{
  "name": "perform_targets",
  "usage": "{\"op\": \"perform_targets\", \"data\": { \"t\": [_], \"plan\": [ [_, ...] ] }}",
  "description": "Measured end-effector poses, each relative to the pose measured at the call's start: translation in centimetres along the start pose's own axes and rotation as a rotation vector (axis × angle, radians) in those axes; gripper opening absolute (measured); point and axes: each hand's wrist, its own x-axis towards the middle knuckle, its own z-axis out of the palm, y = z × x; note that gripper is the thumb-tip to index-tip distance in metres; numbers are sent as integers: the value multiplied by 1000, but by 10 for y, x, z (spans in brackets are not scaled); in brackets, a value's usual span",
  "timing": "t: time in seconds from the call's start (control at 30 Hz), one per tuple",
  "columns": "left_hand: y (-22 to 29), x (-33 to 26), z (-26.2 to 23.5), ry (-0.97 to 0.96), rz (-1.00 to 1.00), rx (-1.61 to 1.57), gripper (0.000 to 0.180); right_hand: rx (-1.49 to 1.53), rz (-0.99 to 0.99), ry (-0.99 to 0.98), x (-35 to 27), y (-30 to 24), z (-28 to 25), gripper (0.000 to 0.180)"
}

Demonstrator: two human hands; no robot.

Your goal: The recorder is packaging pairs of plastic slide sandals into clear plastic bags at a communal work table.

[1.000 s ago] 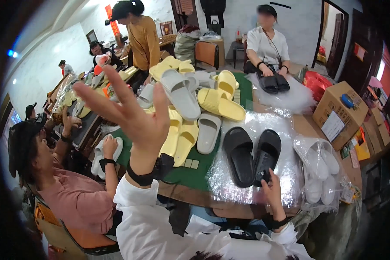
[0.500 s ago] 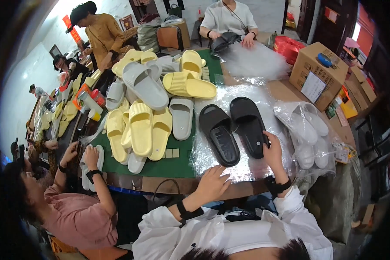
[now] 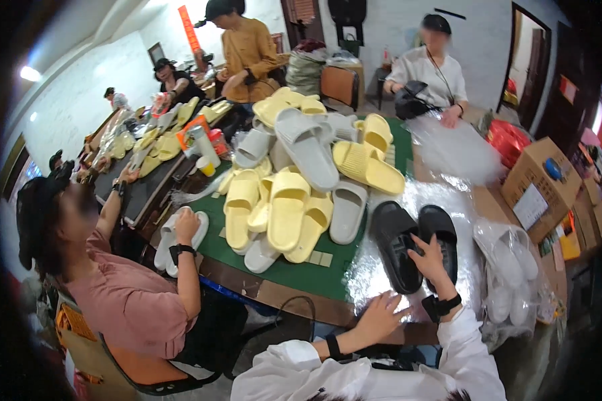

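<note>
While left hand (image 3: 380, 315) rests open, right hand (image 3: 429, 257) touches black slippers (image 3: 415, 244).

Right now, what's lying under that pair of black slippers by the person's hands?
The black slippers lie on clear, crinkly plastic wrap spread over the table. The right hand rests on them; the left hand presses the wrap's near edge. What lies beneath the wrap is hidden by glare.

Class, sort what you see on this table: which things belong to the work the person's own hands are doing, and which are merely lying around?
In hand:
- right hand on the pair of black slippers
- left hand on the clear plastic sheet beneath them

Lying about:
- heap of yellow and grey slippers
- bagged white slippers
- cardboard box
- green mat
</note>
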Motion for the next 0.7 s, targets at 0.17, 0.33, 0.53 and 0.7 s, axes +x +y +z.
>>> {"op": "perform_targets", "data": {
  "t": [0.17,0.33,0.53,0.7],
  "plan": [
    [-2,-1,0,-31,13,28,56,52,-19,32,7,6,-3,55],
    [-2,4,-5,-54,34,14,51,202,-50,189,-20,-9,-30,52],
    [4,8,-5,-56,-18,-31,44,311,-121,384,-82,-12,-65,52],
    [4,12,-12,-206,-5,0,48,279,-12,391,-138,-5,-91,53]
  ]
}}
